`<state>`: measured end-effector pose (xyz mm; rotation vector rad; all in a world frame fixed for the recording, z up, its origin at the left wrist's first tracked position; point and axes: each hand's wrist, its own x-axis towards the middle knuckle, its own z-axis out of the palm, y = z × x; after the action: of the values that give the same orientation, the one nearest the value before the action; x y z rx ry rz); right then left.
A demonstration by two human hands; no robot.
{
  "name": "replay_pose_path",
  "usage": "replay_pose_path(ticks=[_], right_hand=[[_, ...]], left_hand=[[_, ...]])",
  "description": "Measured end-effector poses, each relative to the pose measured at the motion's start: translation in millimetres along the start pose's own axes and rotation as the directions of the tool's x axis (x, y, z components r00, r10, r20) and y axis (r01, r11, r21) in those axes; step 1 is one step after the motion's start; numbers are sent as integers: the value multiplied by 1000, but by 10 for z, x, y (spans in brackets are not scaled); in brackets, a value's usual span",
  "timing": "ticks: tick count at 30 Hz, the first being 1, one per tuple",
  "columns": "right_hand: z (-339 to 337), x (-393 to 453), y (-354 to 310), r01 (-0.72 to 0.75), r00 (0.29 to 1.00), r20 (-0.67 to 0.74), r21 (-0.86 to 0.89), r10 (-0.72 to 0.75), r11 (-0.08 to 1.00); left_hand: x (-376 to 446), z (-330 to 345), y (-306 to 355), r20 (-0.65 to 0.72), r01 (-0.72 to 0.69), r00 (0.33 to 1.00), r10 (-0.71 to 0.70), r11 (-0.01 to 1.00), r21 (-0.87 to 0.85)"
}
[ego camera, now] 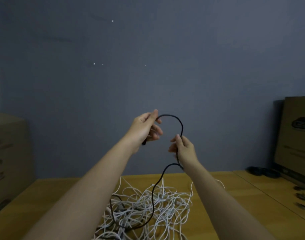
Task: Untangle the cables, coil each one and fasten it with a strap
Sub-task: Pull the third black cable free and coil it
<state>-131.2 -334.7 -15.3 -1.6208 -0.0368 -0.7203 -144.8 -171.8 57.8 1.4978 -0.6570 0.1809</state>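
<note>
White cable tangle (148, 210) beneath raised hands (164, 135)

dim, soft light and a wide-angle bend

we see a dim, bluish room with no glare. a pale strip of brightness at the far left edge hints at light from that side. the wall (148, 58) is evenly grey. shadows are soft. the cardboard boxes (295, 135) at the sides look murky and bowed by the lens. the whole picture is slightly soft, grainier toward the corners.
</note>
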Motion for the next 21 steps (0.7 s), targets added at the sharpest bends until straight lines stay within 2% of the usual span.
replay_pose_path(ticks=[1, 2, 5, 7, 9, 12, 14, 16, 17, 19, 21], right_hand=[[63, 3, -35, -22, 1000, -6, 28, 22, 999], [121, 0, -52, -9, 1000, 3, -14, 9, 1000], [267, -86, 84, 132, 979, 192, -370, -63, 919], [309, -171, 235, 251, 940, 337, -607, -41, 754], [341, -296, 397, 449, 878, 467, -725, -107, 522], [391, -571, 462, 694, 720, 648, -681, -250, 233], [365, -734, 470, 774, 625, 720, -623, -301, 114], [287, -814, 472, 774, 603, 698, -630, -385, 70], [245, -824, 471, 771, 592, 688, -635, -420, 47], [171, -792, 449, 754, 576, 675, -656, -461, -17], [119, -713, 429, 692, 623, 639, -719, -451, -63]], left_hand=[[17, 7, -3, -18, 35, 999, -36, 997, -65], [33, 21, -6, -22, 71, 997, -76, 985, -154], [45, 55, -19, 90, 201, 980, -180, 860, -470], [45, 78, -55, 130, 201, 979, -154, 805, -559], [33, 95, -132, 32, 128, 991, -132, 834, -537], [-4, 32, -357, -157, 66, 981, -111, 961, -268], [-61, -79, -589, -180, 69, 980, -79, 996, -60], [-131, -191, -840, -126, 50, 992, -30, 987, 155], [-173, -254, -945, -74, 12, 997, 10, 957, 290], [-237, -358, -1073, 94, -116, 993, 76, 823, 557], [-274, -430, -1103, 221, -189, 975, 36, 662, 725]])
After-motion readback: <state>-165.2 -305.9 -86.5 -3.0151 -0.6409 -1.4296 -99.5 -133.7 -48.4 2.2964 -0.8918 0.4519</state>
